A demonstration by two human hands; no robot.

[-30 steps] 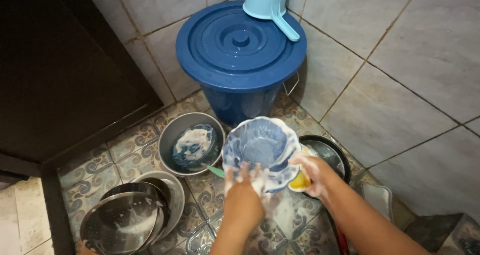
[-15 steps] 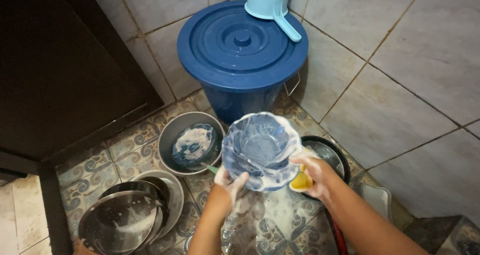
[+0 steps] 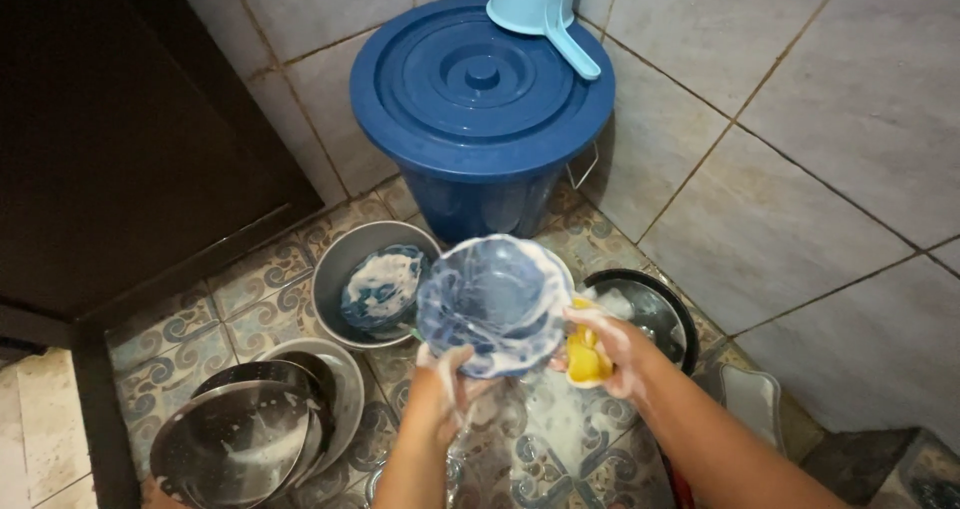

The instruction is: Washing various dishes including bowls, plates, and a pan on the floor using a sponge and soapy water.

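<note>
Above the patterned floor tiles (image 3: 250,309), a scalloped blue-and-white bowl (image 3: 495,301) is held up, soapy and tilted toward the camera. Its lower rim is pinched by the left hand (image 3: 445,384), fingers closed on the edge and coated in foam. At the bowl's right edge, the right hand (image 3: 608,354) is curled tight around a yellow sponge (image 3: 583,357) that touches the rim. Just left sits a grey basin (image 3: 340,269) with a sudsy blue dish inside; a black pan (image 3: 655,304) lies right. Behind stands a lidded blue bucket (image 3: 480,99) carrying a pale blue jug (image 3: 535,4). Steel bowls (image 3: 240,439) are stacked at lower left.
</note>
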